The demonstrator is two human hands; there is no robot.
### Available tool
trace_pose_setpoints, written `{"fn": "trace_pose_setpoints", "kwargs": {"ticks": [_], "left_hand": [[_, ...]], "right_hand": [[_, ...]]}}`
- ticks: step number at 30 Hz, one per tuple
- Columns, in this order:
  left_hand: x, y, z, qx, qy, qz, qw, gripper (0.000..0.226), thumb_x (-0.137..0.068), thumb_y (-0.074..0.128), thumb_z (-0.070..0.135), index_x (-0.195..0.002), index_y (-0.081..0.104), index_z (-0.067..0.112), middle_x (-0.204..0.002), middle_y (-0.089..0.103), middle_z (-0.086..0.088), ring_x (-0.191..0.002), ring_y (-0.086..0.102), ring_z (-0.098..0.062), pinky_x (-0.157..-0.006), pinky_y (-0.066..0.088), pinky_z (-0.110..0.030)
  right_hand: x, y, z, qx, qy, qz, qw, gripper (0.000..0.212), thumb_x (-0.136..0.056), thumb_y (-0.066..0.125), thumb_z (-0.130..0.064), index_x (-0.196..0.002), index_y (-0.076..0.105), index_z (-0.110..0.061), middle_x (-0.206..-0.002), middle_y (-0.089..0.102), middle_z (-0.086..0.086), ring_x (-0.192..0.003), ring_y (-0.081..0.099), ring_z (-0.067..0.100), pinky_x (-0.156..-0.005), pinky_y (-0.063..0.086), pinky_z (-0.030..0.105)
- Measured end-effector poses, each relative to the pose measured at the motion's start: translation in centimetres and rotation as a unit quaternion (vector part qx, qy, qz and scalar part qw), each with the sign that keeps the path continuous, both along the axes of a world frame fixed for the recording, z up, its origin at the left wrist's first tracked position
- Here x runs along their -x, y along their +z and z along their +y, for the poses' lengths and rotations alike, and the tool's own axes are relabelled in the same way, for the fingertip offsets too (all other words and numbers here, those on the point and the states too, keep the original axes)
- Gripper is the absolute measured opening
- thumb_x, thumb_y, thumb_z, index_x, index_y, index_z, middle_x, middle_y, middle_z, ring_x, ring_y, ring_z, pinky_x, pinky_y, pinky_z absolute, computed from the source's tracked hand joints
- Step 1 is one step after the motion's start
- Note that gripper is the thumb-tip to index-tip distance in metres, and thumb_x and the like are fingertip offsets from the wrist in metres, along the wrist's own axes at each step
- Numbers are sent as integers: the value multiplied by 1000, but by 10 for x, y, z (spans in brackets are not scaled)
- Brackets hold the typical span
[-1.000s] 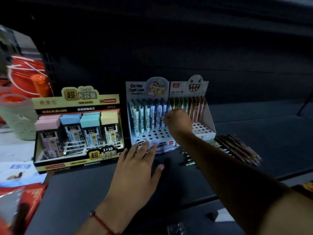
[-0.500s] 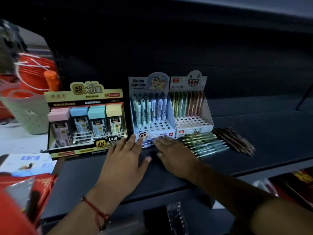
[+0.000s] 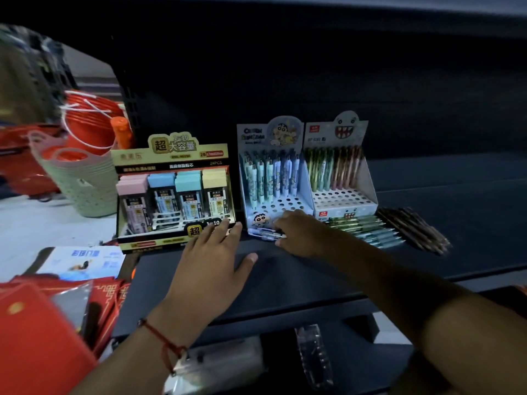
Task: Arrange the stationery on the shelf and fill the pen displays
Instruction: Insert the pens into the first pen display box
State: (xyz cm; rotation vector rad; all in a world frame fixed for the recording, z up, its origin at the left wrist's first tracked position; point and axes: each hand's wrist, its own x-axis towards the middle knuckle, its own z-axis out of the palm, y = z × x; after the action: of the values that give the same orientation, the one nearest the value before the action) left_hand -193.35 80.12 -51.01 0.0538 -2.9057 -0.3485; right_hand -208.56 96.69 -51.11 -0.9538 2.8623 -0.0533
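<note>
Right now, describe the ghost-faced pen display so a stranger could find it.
On the dark shelf stand three display boxes in a row. The ghost-faced pen display is the rightmost, beside the cartoon-boy pen display. Only it has a toothy ghost topper and green and brown pens.

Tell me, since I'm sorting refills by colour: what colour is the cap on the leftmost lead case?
Pink, on the leftmost lead case, clearest in the head view.

- Single head-worn view, wide-angle, looking forward and down onto a dark shelf (image 3: 427,223).
- Close range: both forearms enter from the lower edge of the frame.
- Pen displays (image 3: 273,178) sit mid-frame; edges bend and blur.
- Baskets (image 3: 85,178) at left of frame.
</note>
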Motion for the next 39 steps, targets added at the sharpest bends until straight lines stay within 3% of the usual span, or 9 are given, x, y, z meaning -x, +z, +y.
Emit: {"fn": "trace_pose_setpoints", "kwargs": {"ticks": [10,16,19,24,26,29,32,35,39], "left_hand": [[-11,-1,-7,-30,-7,-28,999,70,-97,33,60,-156,13,28,-162,15,6,-149,9,-16,-121,14,-33],[-19,-2,-5,-70,-9,-27,997,70,-96,37,60,-155,20,28,-155,34,7,-139,32,-16,-110,32,-30],[-20,1,-4,-151,-5,-28,988,67,-95,37,62,-152,31,29,-148,45,7,-133,43,-15,-102,39,-28],[-12,7,21,-505,20,-64,860,30,-98,45,49,-86,70,37,-84,73,12,-81,67,-11,-68,48,-24],[-9,9,28,-612,32,-104,783,34,-98,49,45,-83,70,23,-76,70,-1,-67,62,-18,-63,47,-30],[-4,9,30,-660,20,-85,746,34,-97,53,39,-85,72,13,-76,70,-7,-69,64,-19,-72,50,-34],[5,2,35,-587,47,-11,808,34,-96,52,33,-87,70,5,-85,71,-17,-77,63,-22,-83,50,-41],[8,-2,45,-474,32,47,879,34,-101,43,26,-81,61,6,-73,60,-12,-68,53,-13,-65,43,-29],[15,-4,52,-527,92,25,844,34,-102,38,22,-73,52,10,-62,48,-1,-62,46,-15,-62,39,-29]], "right_hand": [[-43,4,-5,-17,-34,-59,998,23,-100,55,-30,-97,45,-9,-70,45,1,-57,42,12,-48,26,26],[-59,17,0,39,-63,-172,982,31,-102,49,-32,-82,49,-10,-77,52,9,-67,52,18,-57,39,27],[-69,25,7,277,-125,-376,875,37,-101,53,-36,-125,57,-8,-121,63,16,-109,61,24,-92,49,31],[-95,16,3,439,-145,-531,711,27,-96,58,-32,-100,68,-8,-76,61,1,-62,58,9,-57,49,19],[-103,19,0,475,-149,-566,657,23,-98,55,-29,-87,65,-12,-67,63,0,-51,60,8,-48,49,18],[-105,23,0,511,-156,-573,622,28,-102,49,-28,-85,63,-11,-62,67,-1,-49,63,7,-46,48,18],[-107,16,-6,521,-174,-543,635,30,-103,46,-35,-102,64,-11,-82,67,5,-68,64,14,-60,54,26],[-110,7,-10,539,-201,-503,645,32,-105,44,-34,-110,65,-10,-113,67,20,-97,61,27,-91,52,45],[-111,9,-6,524,-182,-527,643,34,-105,42,-33,-109,64,-8,-96,70,15,-86,65,26,-87,55,41]]}}
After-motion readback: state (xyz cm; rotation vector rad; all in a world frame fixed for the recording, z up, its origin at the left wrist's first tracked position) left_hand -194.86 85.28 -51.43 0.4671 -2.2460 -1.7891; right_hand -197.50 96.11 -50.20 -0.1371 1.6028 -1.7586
